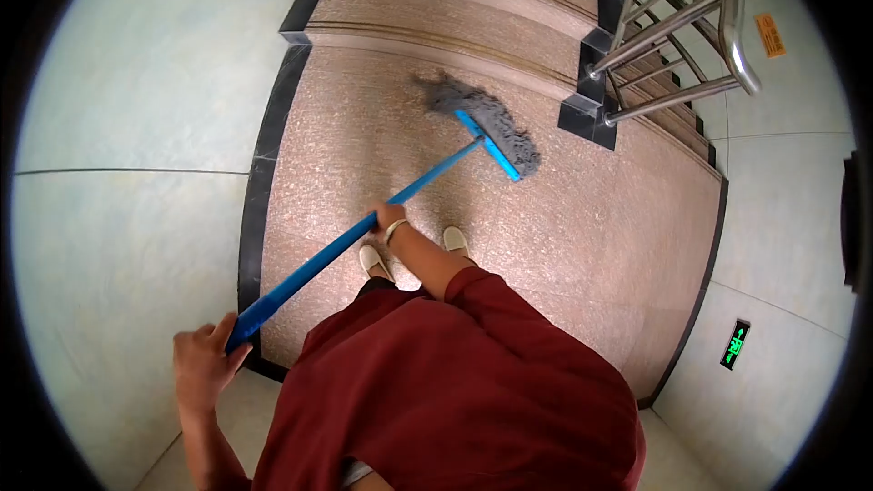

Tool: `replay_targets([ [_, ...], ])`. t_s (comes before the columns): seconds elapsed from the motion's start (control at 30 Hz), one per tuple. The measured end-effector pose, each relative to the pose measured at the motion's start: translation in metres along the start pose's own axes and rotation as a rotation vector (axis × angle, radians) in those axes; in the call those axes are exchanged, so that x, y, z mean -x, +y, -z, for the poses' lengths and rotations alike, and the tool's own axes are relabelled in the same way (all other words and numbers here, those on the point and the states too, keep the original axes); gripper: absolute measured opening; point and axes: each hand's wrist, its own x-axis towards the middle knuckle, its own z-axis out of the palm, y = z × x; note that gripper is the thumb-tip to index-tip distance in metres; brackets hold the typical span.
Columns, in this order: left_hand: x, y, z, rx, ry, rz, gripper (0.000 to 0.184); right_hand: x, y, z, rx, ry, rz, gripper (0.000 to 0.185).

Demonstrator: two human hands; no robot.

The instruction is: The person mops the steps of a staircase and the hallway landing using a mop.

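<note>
A mop with a blue handle [318, 261] runs diagonally from the lower left to the middle of the view. Its grey, shaggy head [491, 118] lies on the speckled floor below the bottom stair, under a light blue bar. My left hand [207, 359] is closed on the handle's upper end at the lower left. Farther down the handle, my right hand [388, 217], with a pale bracelet at the wrist, is wrapped round the pole.
Stone stairs [446, 14] rise at the top. A metal railing [673, 45] stands at the upper right. Pale walls [136, 109] with dark skirting flank the floor. A green-lit sign [736, 345] is on the right wall. My shoes [456, 240] are below my hands.
</note>
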Motion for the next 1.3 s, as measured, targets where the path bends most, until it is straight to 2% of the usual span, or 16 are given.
replay_targets([
  [0.1,-0.050,0.055,0.011,-0.080,-0.055,-0.087,0.038,-0.001,-0.060,0.065,-0.108,0.047,0.072,0.009],
  [0.27,-0.127,0.152,0.007,-0.084,-0.062,-0.393,0.038,-0.012,-0.138,0.206,-0.186,0.105,0.163,0.009],
  [0.33,-0.152,0.192,-0.003,-0.078,-0.085,-0.488,0.037,0.018,-0.168,0.238,-0.457,0.212,0.238,0.008],
  [0.47,-0.190,0.258,-0.030,-0.027,-0.128,-0.666,0.037,-0.013,-0.188,0.361,-0.563,0.365,0.261,0.005],
  [0.6,-0.193,0.292,-0.040,0.012,-0.120,-0.762,0.035,0.021,-0.192,0.396,-0.551,0.453,0.275,0.015],
  [0.67,-0.187,0.297,-0.033,-0.025,-0.120,-0.734,0.033,0.026,-0.188,0.407,-0.590,0.417,0.157,0.014],
  [0.7,-0.182,0.295,-0.031,-0.066,-0.119,-0.732,0.032,0.027,-0.186,0.406,-0.612,0.495,0.086,0.013],
  [0.83,-0.154,0.274,-0.040,-0.031,-0.162,-0.601,0.029,0.026,-0.165,0.393,-0.552,0.490,0.091,0.011],
  [0.9,-0.132,0.254,-0.048,0.061,-0.154,-0.495,0.027,0.017,-0.153,0.380,-0.637,0.449,0.007,0.010],
  [0.97,-0.102,0.228,-0.055,0.088,-0.130,-0.422,0.027,0.024,-0.135,0.352,-0.447,0.437,-0.011,0.010],
  [1.0,-0.084,0.215,-0.058,0.103,-0.109,-0.384,0.026,0.033,-0.125,0.333,-0.290,0.433,-0.017,0.011],
  [1.07,-0.038,0.193,-0.059,0.108,-0.055,-0.309,0.026,0.021,-0.095,0.314,-0.299,0.453,-0.147,0.013],
  [1.1,-0.013,0.185,-0.061,0.073,-0.055,-0.222,0.022,0.043,-0.083,0.281,-0.247,0.486,-0.166,0.014],
  [1.13,0.013,0.177,-0.064,0.036,-0.052,-0.135,0.018,0.055,-0.065,0.264,0.031,0.418,-0.223,0.014],
  [1.2,0.076,0.165,-0.071,0.042,-0.031,-0.033,0.020,0.075,-0.022,0.229,0.029,0.397,-0.232,0.015],
  [1.3,0.181,0.167,-0.098,0.083,-0.021,0.160,0.024,0.042,0.071,0.241,0.084,0.345,-0.234,0.012],
])
